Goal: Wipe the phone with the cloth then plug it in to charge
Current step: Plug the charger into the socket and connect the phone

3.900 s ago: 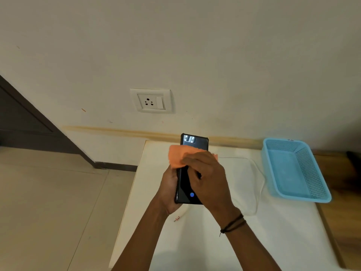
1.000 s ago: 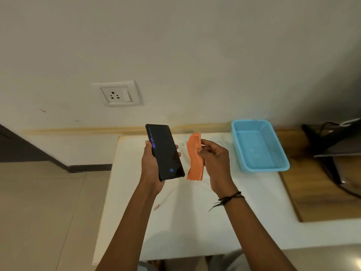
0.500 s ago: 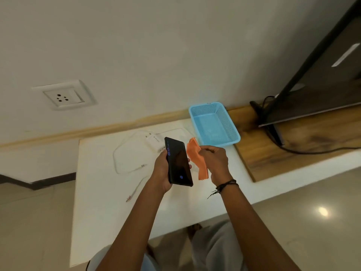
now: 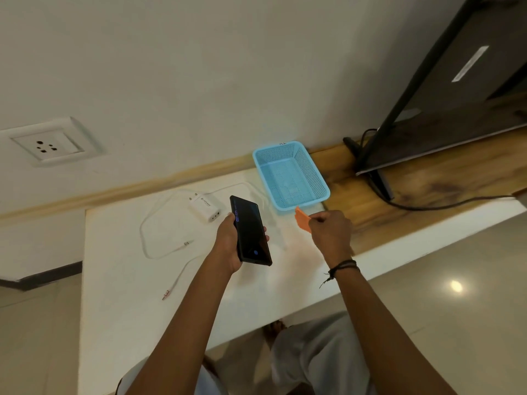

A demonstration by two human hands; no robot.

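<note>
My left hand point(image 4: 228, 246) grips a black phone point(image 4: 251, 230) by its edge, screen up, above the white table point(image 4: 119, 295). Apart from it, my right hand point(image 4: 330, 233) pinches a small orange cloth point(image 4: 302, 220) just in front of the blue basket point(image 4: 291, 175). A white charger adapter point(image 4: 204, 207) lies on the table behind the phone, with its white cable point(image 4: 148, 223) looped to the left and a cable end point(image 4: 166, 293) near the front. A white wall socket point(image 4: 45, 145) sits on the wall at the left.
A wooden shelf point(image 4: 413, 189) adjoins the table on the right, carrying a dark screen point(image 4: 456, 81) on a stand with a black cord point(image 4: 445, 205). Tiled floor lies left and below. My knees show under the table's front edge.
Wiping stopped earlier; the hands separated. Since half a second ago, my right hand has carried the orange cloth rightward toward the blue basket while the left keeps the phone.
</note>
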